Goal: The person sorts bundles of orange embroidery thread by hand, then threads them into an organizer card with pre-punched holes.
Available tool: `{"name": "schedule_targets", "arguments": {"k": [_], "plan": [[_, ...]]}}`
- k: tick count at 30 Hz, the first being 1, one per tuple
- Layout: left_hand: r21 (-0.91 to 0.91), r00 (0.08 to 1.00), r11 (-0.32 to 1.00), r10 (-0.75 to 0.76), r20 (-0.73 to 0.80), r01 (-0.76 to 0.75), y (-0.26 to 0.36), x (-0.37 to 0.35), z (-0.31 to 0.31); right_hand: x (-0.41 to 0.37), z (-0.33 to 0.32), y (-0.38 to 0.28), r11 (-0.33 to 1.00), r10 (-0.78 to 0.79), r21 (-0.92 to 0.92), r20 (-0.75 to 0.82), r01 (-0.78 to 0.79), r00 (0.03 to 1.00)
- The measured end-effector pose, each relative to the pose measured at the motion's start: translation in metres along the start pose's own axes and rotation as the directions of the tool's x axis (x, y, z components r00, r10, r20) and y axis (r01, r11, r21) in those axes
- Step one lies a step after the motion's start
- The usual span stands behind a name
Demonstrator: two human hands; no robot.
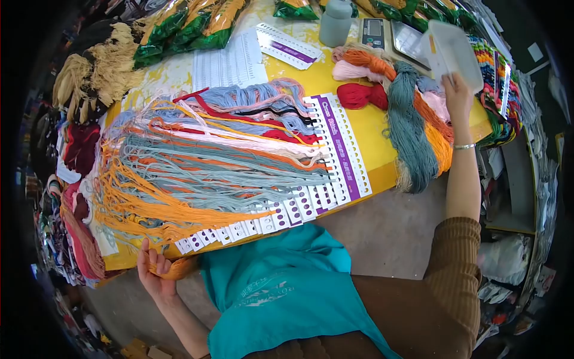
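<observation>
Left hand: fingers curled about an orange hank, just off the near edge of the tabletop, towards its left corner.

Right hand: fingers and thumb closed on the near rim of a pale tub, beside the scale, towards the far right corner. Hands well apart.

Strands: one broad spread, left and middle of the tabletop, blue, pink, red, white, teal and orange. Upper part joined to the left row of holes of a large purple-and-white card; orange ends lie over the left near edge.

Small cards: overlapping row along the near edge, beneath and beside the strands; number cannot be told.

Progress, as judged: partway. Done: strands set along much of the large card's left row. Not done: its right row shows no strands; a teal hank, a red hank and orange bundles lie loose to the right, off the cards. Whether every small card is threaded cannot be told.
</observation>
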State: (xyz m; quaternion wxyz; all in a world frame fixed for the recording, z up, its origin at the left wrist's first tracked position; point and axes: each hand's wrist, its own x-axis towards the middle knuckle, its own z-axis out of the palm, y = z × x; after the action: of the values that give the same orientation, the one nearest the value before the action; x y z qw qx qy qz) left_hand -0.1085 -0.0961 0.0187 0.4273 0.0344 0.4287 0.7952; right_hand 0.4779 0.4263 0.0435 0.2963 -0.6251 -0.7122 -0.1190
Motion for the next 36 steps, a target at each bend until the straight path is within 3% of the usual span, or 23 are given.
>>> {"name": "schedule_targets", "arguments": {"k": [4,8,11,12,13,14,16,17,18,21,24,27,30,33,36], "plan": [[0.012,1.0,1.0,-0.017,-0.017,0.018,-0.003,0.002,0.003,0.041,-0.002,-0.064,0.985,-0.065,-0.15,0.099,0.08,0.993],[0.009,1.0,1.0,-0.004,-0.025,0.004,-0.002,0.001,0.005,0.066,0.04,-0.076,0.951,-0.145,-0.244,0.183,0.188,0.972],[0.003,0.999,1.0,-0.003,-0.048,0.003,-0.002,-0.001,0.005,0.072,0.054,-0.106,0.942,-0.128,-0.28,0.202,0.183,0.971],[0.003,0.999,1.0,-0.008,-0.052,0.008,-0.002,-0.001,0.005,0.074,0.058,-0.116,0.898,-0.353,-0.257,0.066,0.358,0.933],[0.009,0.998,1.0,-0.007,-0.064,0.008,-0.003,0.0,0.006,0.078,0.063,-0.127,0.815,-0.552,-0.259,-0.076,0.519,0.83],[0.015,0.997,1.0,-0.006,-0.076,0.007,-0.004,0.001,0.008,0.08,0.067,-0.137,0.699,-0.713,-0.287,-0.212,0.655,0.668],[0.023,0.996,1.0,-0.005,-0.094,0.008,-0.006,0.002,0.011,0.079,0.076,-0.152,0.551,-0.775,-0.346,0.125,0.76,0.619],[0.025,0.995,1.0,-0.006,-0.098,0.009,-0.007,0.002,0.014,0.078,0.08,-0.159,0.469,-0.767,-0.353,0.291,0.809,0.572],[0.027,0.995,1.0,-0.01,-0.104,0.013,-0.008,0.002,0.016,0.077,0.082,-0.166,0.428,-0.798,-0.356,0.282,0.831,0.532],[0.049,0.994,0.999,0.001,-0.106,0.005,-0.011,0.004,0.013,0.081,0.096,-0.176,0.438,-0.467,-0.46,0.617,0.772,0.633],[0.045,0.994,0.999,0.006,-0.113,-0.001,-0.011,0.004,0.015,0.091,0.108,-0.165,0.277,-0.511,-0.508,0.641,0.815,0.573],[0.048,0.997,0.999,0.02,-0.076,-0.017,-0.012,0.004,0.012,0.093,0.107,-0.156,0.331,-0.465,-0.528,0.63,0.782,0.622],[0.022,0.993,1.0,0.009,-0.121,-0.007,-0.011,0.003,0.013,0.09,0.092,-0.15,0.348,-0.42,-0.526,0.653,0.776,0.631],[0.017,0.994,0.999,0.034,-0.101,-0.033,-0.008,0.001,0.013,0.093,0.095,-0.127,0.334,-0.504,-0.514,0.611,0.79,0.61],[0.011,0.996,0.999,0.045,-0.083,-0.044,-0.004,-0.001,0.01,0.09,0.085,-0.114,0.352,-0.445,-0.516,0.641,0.781,0.625]]}}
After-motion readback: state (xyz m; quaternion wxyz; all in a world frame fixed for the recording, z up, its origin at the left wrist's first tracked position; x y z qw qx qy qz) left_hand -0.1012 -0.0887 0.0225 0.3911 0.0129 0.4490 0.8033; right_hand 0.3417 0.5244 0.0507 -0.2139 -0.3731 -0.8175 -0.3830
